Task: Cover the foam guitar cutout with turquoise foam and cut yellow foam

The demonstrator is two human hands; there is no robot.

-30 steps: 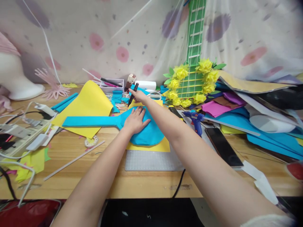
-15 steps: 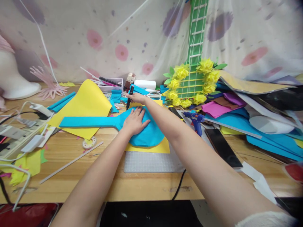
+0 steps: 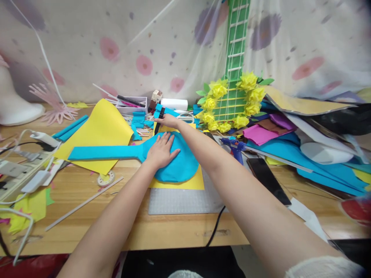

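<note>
A blue paper-covered shape with a round body and a long straight neck point(image 3: 104, 152) lies over a sheet of yellow paper point(image 3: 176, 185). My left hand point(image 3: 160, 150) rests flat on the round body, fingers spread. Beyond the shape's far edge, my right hand point(image 3: 168, 121) grips a black marker pen point(image 3: 159, 120), held nearly upright with its lower end at the edge of the blue shape by the yellow paper. Whether the tip touches the paper is too small to tell. A grey cutting mat point(image 3: 179, 204) lies beneath the yellow sheet.
A curled yellow sheet point(image 3: 101, 123) lies under the neck. Right of my arm are a blue glue gun point(image 3: 236, 148), a black phone point(image 3: 268, 180) and piled coloured paper point(image 3: 324, 166). Behind stands a green guitar shape with yellow flowers point(image 3: 236, 69). A power strip point(image 3: 23, 173) sits left.
The whole view has shifted slightly to the left. My left hand stays flat on the blue shape, and the marker pen in my right hand leans a little more.
</note>
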